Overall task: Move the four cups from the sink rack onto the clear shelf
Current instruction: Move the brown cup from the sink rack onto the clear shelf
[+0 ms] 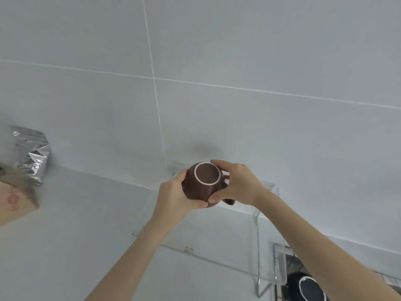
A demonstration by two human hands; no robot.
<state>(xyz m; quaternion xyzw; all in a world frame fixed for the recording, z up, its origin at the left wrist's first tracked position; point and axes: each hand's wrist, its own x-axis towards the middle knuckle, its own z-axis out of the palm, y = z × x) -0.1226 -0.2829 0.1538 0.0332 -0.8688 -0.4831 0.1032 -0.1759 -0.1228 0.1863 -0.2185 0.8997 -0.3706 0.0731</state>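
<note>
A brown cup is upside down, its pale foot ring facing me, over the back of the clear shelf. My left hand grips its left side and my right hand grips its right side near the handle. I cannot tell whether the cup touches the shelf. A dark blue cup lies upside down at the bottom right, seen partly through the shelf's clear end wall, with my right forearm crossing in front of it.
A crumpled silver foil bag and a pale wooden block stand at the left on the grey counter. A tiled wall rises behind the shelf. A bit of the sink rack shows at the bottom right edge.
</note>
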